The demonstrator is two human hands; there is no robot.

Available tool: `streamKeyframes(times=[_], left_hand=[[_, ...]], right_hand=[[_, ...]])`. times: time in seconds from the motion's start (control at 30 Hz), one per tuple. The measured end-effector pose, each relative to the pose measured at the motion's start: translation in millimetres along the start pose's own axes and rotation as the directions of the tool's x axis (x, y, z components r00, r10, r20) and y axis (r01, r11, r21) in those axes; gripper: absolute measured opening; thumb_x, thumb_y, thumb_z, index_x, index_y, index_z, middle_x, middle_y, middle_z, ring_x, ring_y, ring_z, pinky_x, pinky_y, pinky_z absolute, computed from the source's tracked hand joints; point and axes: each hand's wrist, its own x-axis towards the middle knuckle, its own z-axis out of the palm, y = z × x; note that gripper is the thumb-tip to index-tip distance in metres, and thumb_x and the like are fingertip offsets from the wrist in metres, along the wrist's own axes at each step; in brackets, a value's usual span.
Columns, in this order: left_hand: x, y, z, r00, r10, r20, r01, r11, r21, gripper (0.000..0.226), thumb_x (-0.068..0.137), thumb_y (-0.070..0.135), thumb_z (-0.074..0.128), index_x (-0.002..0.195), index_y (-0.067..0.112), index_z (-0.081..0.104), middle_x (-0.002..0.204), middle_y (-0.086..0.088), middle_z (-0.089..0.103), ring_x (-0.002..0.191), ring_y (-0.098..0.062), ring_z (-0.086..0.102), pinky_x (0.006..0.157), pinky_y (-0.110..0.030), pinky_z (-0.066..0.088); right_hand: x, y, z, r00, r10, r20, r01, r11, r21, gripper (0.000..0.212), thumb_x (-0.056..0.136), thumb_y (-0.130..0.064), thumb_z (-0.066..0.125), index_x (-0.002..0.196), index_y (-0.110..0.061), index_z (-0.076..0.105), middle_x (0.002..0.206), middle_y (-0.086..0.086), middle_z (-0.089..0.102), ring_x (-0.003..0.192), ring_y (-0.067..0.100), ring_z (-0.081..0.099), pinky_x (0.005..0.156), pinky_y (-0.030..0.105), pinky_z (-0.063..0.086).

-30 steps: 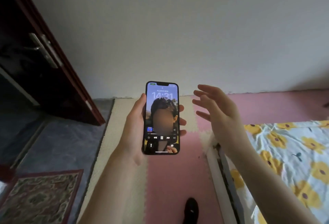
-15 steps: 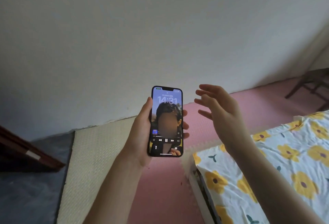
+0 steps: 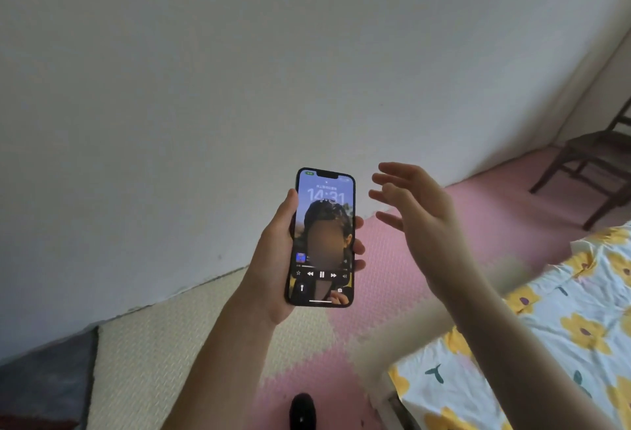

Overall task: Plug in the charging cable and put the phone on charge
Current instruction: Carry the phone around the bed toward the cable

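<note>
My left hand [image 3: 273, 259] holds a dark phone [image 3: 322, 236] upright in front of me, thumb on its left edge and fingertips curled round its right edge. The screen is lit and shows a lock screen with the time 14:31 and music controls. My right hand [image 3: 420, 214] hovers just right of the phone, palm turned toward it, fingers spread and holding nothing. No charging cable or socket is in view.
A white wall [image 3: 273, 71] fills the upper view. Below lie pink [image 3: 426, 259] and cream foam floor mats [image 3: 170, 361]. A bed with a yellow-flower sheet [image 3: 563, 327] is at the lower right. A dark wooden chair [image 3: 590, 163] stands at the far right. A dark shoe tip [image 3: 302, 411] shows at the bottom.
The view has swung right and slightly up: the dark door and rug have left the frame, and the chair and more of the bed have come in. Both hands keep their pose.
</note>
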Motion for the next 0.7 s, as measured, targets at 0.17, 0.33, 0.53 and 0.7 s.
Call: streamKeyframes(times=[0.17, 0.33, 0.53, 0.7], left_hand=[[71, 68, -37, 0.997, -0.024, 0.075, 0.023, 1.000, 0.013, 0.065, 0.097, 0.058, 0.036, 0.122, 0.008, 0.070, 0.109, -0.019, 0.072, 0.079, -0.028, 0.072, 0.077, -0.045, 0.061], [144, 109, -56, 0.990, -0.071, 0.118, 0.069, 0.997, 0.024, 0.067, 0.098, 0.058, 0.035, 0.126, 0.007, 0.067, 0.108, -0.019, 0.072, 0.080, -0.029, 0.070, 0.075, -0.044, 0.061], [235, 128, -55, 0.974, -0.160, 0.158, 0.152, 0.987, 0.057, 0.068, 0.099, 0.059, 0.035, 0.127, 0.005, 0.066, 0.109, -0.019, 0.071, 0.080, -0.030, 0.069, 0.076, -0.044, 0.060], [319, 129, -24, 0.962, -0.215, 0.167, 0.204, 0.976, 0.082, 0.069, 0.099, 0.059, 0.035, 0.117, 0.004, 0.072, 0.106, -0.019, 0.072, 0.078, -0.029, 0.070, 0.073, -0.042, 0.062]], right_hand=[[91, 1, 43, 0.999, -0.032, -0.044, 0.030, 0.999, -0.045, 0.034, 0.087, -0.030, 0.053, 0.119, -0.030, 0.063, 0.116, -0.010, 0.071, 0.106, 0.008, 0.069, 0.084, 0.032, 0.059], [154, 15, 53, 0.989, -0.015, -0.148, 0.006, 0.998, -0.057, 0.035, 0.085, -0.034, 0.052, 0.118, -0.032, 0.063, 0.114, -0.012, 0.071, 0.106, 0.008, 0.069, 0.084, 0.031, 0.059], [214, 32, 30, 0.957, 0.014, -0.289, -0.032, 0.998, -0.057, 0.032, 0.089, -0.027, 0.052, 0.120, -0.027, 0.063, 0.116, -0.009, 0.070, 0.107, 0.009, 0.069, 0.086, 0.033, 0.059], [269, 45, -16, 0.927, 0.015, -0.375, -0.050, 0.995, -0.082, 0.027, 0.099, -0.013, 0.052, 0.119, -0.027, 0.062, 0.116, -0.009, 0.070, 0.107, 0.009, 0.068, 0.088, 0.033, 0.059]])
